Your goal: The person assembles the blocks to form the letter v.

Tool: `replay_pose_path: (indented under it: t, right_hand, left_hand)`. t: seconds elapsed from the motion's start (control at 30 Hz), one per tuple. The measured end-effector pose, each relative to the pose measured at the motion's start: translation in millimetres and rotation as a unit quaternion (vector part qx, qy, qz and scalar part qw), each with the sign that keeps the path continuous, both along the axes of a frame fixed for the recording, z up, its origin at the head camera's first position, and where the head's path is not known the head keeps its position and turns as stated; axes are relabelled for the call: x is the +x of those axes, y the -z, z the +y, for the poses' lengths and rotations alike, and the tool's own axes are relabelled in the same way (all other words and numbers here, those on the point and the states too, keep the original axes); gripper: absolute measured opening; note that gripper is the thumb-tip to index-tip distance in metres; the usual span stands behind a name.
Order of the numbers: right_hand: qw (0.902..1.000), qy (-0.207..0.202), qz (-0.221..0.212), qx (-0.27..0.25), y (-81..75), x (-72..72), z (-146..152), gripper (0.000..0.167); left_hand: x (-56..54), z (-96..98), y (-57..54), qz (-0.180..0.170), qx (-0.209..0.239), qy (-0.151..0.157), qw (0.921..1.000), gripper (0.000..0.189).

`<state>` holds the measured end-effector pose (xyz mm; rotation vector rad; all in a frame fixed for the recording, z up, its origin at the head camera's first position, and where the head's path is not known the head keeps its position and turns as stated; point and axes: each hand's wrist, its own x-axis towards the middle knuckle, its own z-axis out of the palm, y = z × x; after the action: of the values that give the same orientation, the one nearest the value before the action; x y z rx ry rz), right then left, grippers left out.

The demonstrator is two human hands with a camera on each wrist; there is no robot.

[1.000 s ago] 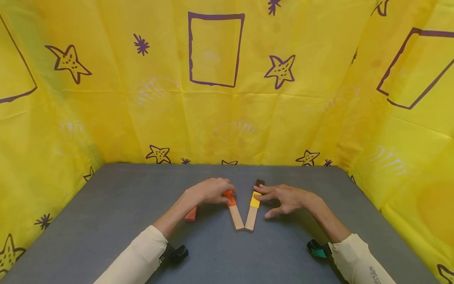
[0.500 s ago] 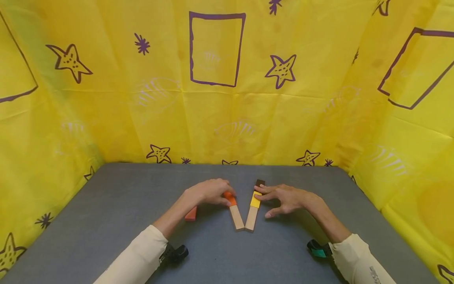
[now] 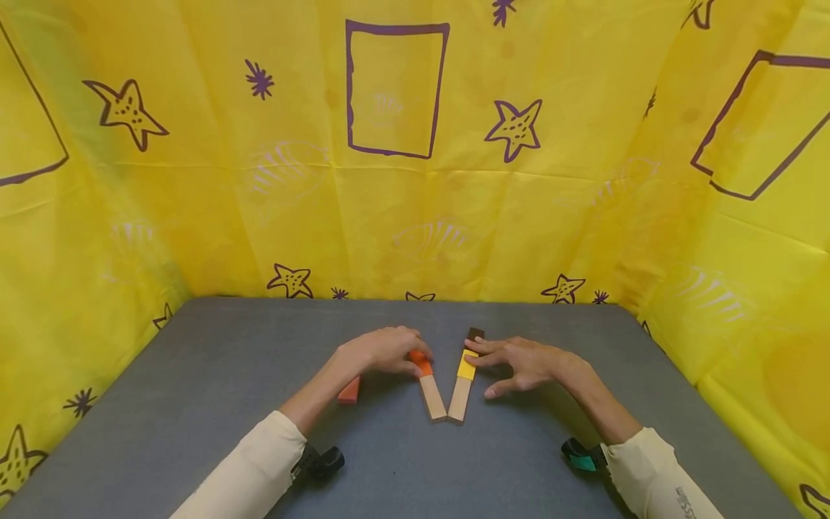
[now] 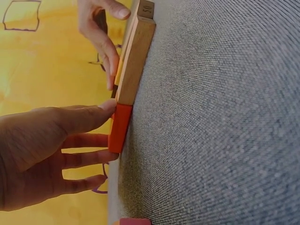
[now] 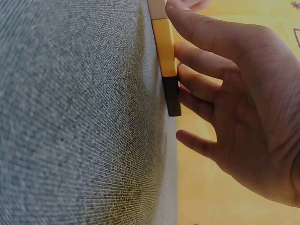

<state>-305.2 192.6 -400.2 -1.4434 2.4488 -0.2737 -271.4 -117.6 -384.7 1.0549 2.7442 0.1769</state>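
Note:
Two plain wooden blocks, a left one [image 3: 432, 398] and a right one [image 3: 459, 400], meet at their near ends in a V. An orange block [image 4: 120, 127] continues the left arm; a yellow block [image 3: 466, 366] and then a dark brown block [image 5: 172, 96] continue the right. My left hand [image 3: 382, 349] holds the orange block, thumb near its seam with the wood and fingers toward its far end. My right hand [image 3: 528, 362] rests extended fingertips on the yellow and brown blocks, its thumb off to the side.
A red block [image 3: 348, 391] lies on the grey table [image 3: 402, 476], beside the left wrist. Yellow cloth [image 3: 389, 216] with sea drawings hangs behind the table and on both sides. Black wrist cameras, left [image 3: 319, 463] and right [image 3: 581, 455], sit under the forearms.

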Motion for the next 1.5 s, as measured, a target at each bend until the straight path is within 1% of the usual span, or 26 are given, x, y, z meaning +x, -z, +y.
replay_pose_path:
  t: [0.17, 0.37, 0.53, 0.7, 0.97, 1.23, 1.5]
  right_hand:
    - [1.0, 0.003, 0.001, 0.001, -0.3, -0.2, -0.3, 0.075]
    - [1.0, -0.001, 0.003, 0.0, -0.1, 0.3, 0.4, 0.075]
    - [1.0, 0.005, -0.004, 0.003, 0.6, 0.8, -0.1, 0.075]
    - [1.0, 0.006, -0.003, 0.004, 0.7, 1.5, -0.3, 0.076]
    - [0.9999, 0.007, -0.006, 0.004, 0.2, 0.2, -0.2, 0.077]
    - [0.9999, 0.007, -0.006, 0.005, 0.1, 0.2, -0.4, 0.077]
    - [1.0, 0.002, -0.001, 0.002, -0.1, 0.8, -0.1, 0.076]
  left_hand:
    - [1.0, -0.2, -2.6, -0.002, 0.012, -0.006, 0.9999, 0.037]
    - [-0.7, 1.5, 1.7, 0.005, 0.003, 0.004, 1.0, 0.035]
    - [-0.7, 2.8, 3.8, 0.003, 0.001, 0.001, 1.0, 0.034]
    - [-0.2, 2.3, 2.7, 0.0, 0.0, 0.002, 1.0, 0.034]
    - [-1.1, 0.2, -0.9, -0.006, 0.014, 0.004, 0.9999, 0.032]
    - [0.1, 0.8, -0.9, -0.013, 0.015, 0.006, 0.9998, 0.033]
    - [0.8, -0.5, 1.7, -0.006, 0.016, 0.008, 0.9998, 0.032]
